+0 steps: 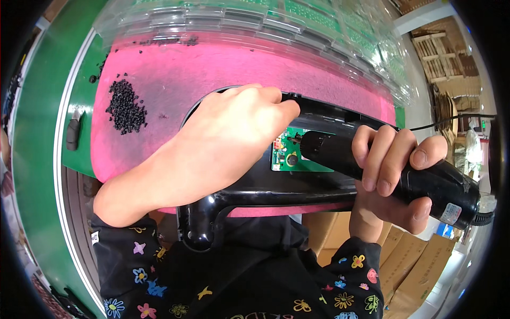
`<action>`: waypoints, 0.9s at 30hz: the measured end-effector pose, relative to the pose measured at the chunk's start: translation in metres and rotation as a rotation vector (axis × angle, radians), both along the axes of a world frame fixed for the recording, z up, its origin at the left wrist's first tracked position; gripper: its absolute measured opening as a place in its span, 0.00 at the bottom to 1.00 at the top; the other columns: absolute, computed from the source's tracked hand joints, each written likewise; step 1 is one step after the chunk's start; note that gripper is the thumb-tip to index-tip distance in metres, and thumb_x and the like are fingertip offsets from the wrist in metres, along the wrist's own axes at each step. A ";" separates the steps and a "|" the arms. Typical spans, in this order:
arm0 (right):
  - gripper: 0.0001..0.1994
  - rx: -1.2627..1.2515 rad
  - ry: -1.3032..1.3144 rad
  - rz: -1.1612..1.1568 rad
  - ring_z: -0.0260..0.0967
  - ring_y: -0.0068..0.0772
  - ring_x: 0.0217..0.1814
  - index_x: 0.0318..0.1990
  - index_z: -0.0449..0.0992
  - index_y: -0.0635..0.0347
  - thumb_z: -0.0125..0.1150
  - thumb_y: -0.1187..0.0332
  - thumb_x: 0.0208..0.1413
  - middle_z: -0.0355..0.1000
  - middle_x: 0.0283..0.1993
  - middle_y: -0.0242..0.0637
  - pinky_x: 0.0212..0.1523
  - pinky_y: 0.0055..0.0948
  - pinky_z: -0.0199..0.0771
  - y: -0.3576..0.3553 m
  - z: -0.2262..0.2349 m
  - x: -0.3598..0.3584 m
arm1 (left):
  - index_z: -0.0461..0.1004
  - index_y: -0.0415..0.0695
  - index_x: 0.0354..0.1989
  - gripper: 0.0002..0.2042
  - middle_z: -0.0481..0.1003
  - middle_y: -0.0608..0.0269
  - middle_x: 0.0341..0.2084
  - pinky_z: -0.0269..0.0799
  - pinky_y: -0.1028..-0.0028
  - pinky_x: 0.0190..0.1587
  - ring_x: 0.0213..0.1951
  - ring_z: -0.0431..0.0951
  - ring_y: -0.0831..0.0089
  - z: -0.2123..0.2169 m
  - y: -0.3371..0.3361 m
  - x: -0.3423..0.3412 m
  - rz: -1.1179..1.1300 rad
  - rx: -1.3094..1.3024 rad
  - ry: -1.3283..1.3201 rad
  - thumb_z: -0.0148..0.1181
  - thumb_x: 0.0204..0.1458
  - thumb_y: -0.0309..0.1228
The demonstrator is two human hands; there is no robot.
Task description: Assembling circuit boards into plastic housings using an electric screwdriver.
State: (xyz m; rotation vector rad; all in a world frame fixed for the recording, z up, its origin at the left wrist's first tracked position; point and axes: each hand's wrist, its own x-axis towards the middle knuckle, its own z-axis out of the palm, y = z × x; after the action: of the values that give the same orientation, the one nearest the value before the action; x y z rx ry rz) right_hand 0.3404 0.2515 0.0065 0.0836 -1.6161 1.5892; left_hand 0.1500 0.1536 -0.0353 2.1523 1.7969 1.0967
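From my seat I see a pink foam mat (pixel 159 69) covering the bench, with a heap of small black screws (pixel 126 106) near its left edge and a few strays beyond. Clear plastic trays (pixel 249 21) are stacked along the far side. A small dark tool, possibly a marker, (pixel 73 131) lies on the green table edge (pixel 37 133). Cardboard boxes (pixel 419 266) sit lower right, and wooden pallets (pixel 441 53) stand upper right.

1. A factory assembly station: a green bench (pixel 37 159) carries a pink foam pad (pixel 175 80).
2. Clear plastic trays (pixel 297 21) hold green circuit boards.
3. Cardboard cartons (pixel 419 271) and wooden pallets (pixel 441 53) stand nearby.
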 end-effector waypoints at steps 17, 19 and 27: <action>0.21 -0.048 -0.355 -0.016 0.60 0.20 0.22 0.43 0.64 0.56 0.64 0.53 0.52 0.65 0.24 0.26 0.29 0.26 0.59 -0.003 0.026 -0.029 | 0.73 0.38 0.46 0.19 0.75 0.53 0.36 0.73 0.60 0.37 0.41 0.76 0.53 0.007 -0.007 -0.002 -0.049 -0.059 0.041 0.59 0.41 0.18; 0.22 -0.017 -0.400 -0.081 0.60 0.20 0.22 0.43 0.64 0.58 0.63 0.52 0.52 0.64 0.23 0.26 0.28 0.26 0.60 -0.003 0.025 -0.032 | 0.73 0.38 0.46 0.19 0.75 0.53 0.37 0.73 0.60 0.37 0.41 0.76 0.53 0.009 -0.008 -0.002 -0.026 -0.054 0.086 0.59 0.42 0.18; 0.24 -0.148 -0.241 -0.111 0.58 0.19 0.21 0.44 0.65 0.57 0.63 0.49 0.50 0.64 0.23 0.25 0.27 0.26 0.58 -0.010 0.019 -0.031 | 0.75 0.35 0.38 0.10 0.76 0.49 0.28 0.71 0.56 0.34 0.35 0.76 0.46 0.005 0.005 -0.002 -0.123 -0.144 -0.134 0.58 0.45 0.20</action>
State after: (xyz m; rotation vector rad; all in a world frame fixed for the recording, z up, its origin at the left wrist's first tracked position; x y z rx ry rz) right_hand 0.3096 0.2411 0.0259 -0.2812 -1.6461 1.6763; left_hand 0.1480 0.1587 -0.0306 2.0259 1.6108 1.0240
